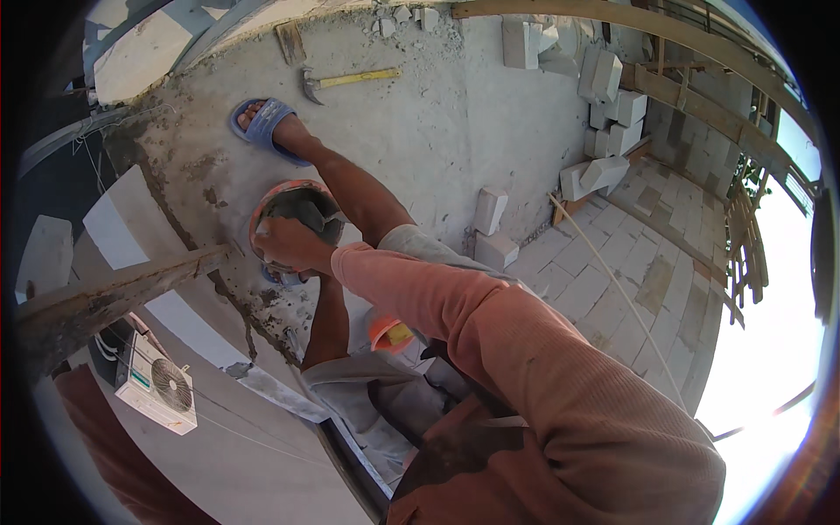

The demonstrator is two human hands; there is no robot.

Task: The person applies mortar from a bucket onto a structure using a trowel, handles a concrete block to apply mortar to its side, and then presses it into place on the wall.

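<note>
My right hand, its arm in a pink ribbed sleeve, reaches over an orange-rimmed bucket between my feet. Grey wet mortar fills part of the bucket. The fingers look closed near the bucket's left side, but whatever they may hold is hidden. My left hand does not show. Behind my legs sits a smaller orange container with a yellow thing in it. Beyond my far foot, in a blue sandal, a claw hammer with a yellow handle lies on the concrete.
A wooden beam juts in from the left, ending near the bucket. White blocks are stacked at the far right, beside a block wall. Past the ledge on the left, an air-conditioner unit hangs lower down. Rubble lies at the far edge.
</note>
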